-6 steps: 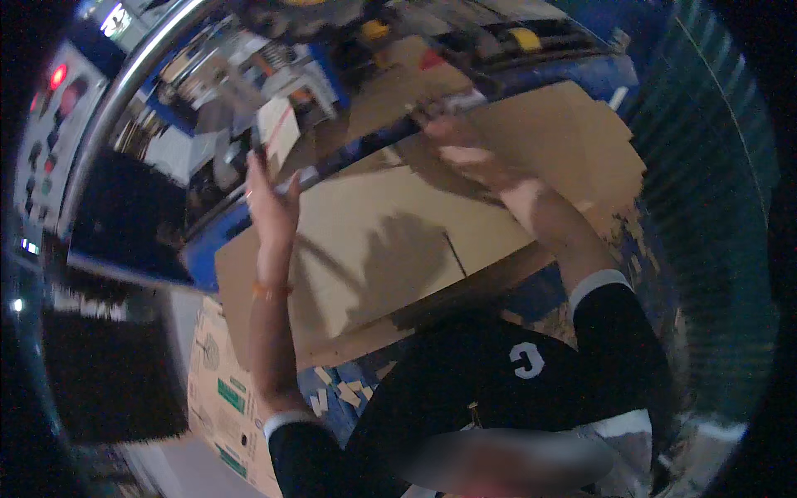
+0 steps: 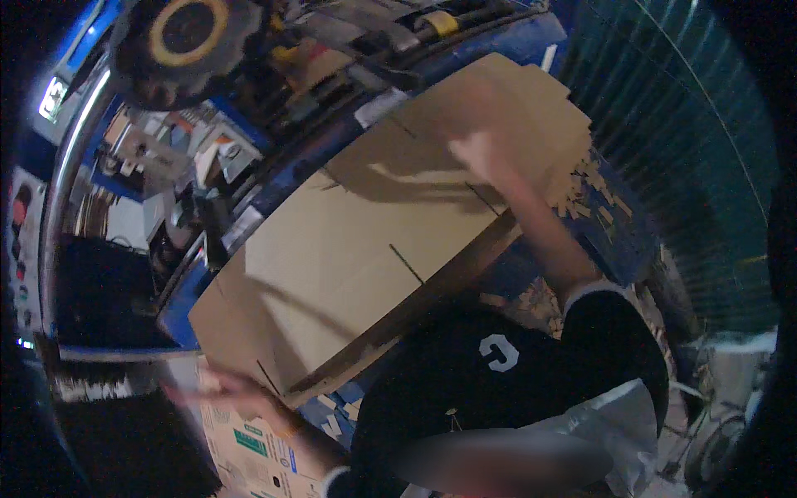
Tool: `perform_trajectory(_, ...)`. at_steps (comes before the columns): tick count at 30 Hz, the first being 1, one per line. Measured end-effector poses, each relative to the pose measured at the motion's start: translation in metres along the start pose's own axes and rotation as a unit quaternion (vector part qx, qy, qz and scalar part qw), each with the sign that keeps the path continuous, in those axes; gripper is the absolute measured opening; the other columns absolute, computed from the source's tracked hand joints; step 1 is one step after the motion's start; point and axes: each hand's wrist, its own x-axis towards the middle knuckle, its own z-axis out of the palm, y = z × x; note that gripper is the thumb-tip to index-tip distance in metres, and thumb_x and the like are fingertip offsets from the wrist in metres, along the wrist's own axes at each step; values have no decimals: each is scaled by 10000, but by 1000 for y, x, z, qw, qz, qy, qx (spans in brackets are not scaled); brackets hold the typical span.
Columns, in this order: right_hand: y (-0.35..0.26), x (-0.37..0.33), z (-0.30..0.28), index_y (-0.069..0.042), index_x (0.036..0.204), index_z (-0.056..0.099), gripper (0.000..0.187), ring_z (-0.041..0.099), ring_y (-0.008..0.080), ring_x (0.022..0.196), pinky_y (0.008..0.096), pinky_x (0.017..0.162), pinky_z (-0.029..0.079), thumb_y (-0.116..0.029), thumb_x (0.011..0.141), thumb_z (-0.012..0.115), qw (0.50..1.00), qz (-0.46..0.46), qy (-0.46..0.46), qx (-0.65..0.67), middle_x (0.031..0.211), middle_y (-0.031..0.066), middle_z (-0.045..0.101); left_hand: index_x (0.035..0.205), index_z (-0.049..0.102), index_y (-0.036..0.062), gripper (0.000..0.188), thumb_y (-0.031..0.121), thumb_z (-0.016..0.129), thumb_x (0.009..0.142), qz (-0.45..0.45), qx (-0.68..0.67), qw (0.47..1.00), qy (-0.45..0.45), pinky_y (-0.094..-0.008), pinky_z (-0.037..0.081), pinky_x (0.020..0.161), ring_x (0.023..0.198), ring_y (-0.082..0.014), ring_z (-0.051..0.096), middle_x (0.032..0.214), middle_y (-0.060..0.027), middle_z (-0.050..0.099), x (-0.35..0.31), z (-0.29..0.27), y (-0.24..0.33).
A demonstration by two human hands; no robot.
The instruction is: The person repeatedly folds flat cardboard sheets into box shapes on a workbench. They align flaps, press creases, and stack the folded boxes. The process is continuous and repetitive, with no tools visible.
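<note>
"Hands?"
"The left hand [image 2: 247, 398] is spread, brought lower now; the right hand [image 2: 477, 141] is too blurred to tell."
"And the cardboard [image 2: 357, 232]?"
"Laid on the blue table [image 2: 178, 305], partly hidden by that hand; scraps [image 2: 541, 300] are strewn nearby."

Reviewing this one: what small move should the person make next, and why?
Probably bring the left hand in to the left end of the cardboard sheet, to help steady it: that hand is off the sheet's near left corner, seen against the printed carton, while the right hand, blurred, is over the sheet, contact unclear.
</note>
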Motion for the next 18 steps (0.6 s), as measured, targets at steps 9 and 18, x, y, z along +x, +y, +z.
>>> perform_trajectory(9, 151, -78, -54, -13, 1423, 305, 798, 298, 392, 1341, 479, 1072, 292, -415, 824, 645, 917, 297, 22, -266, 1422, 246, 357, 1327, 356, -72, 609, 368, 518, 937, -346, 35, 930, -116, -400, 488, 838, 1025, -298, 587, 1223, -254, 532, -84, -49, -50)
perform_trajectory(18, 89, 1, -102, 46, 1273, 471, 529, 512, 262, 1178, 356, 973, 413, -29, 776, 635, 939, 155, 305, 41, 1305, 195, 499, 1256, 401, -66, 555, 298, 597, 885, -471, -148, 870, -17, -392, 482, 860, 1022, -287, 573, 1195, -236, 531, -69, -43, -53)
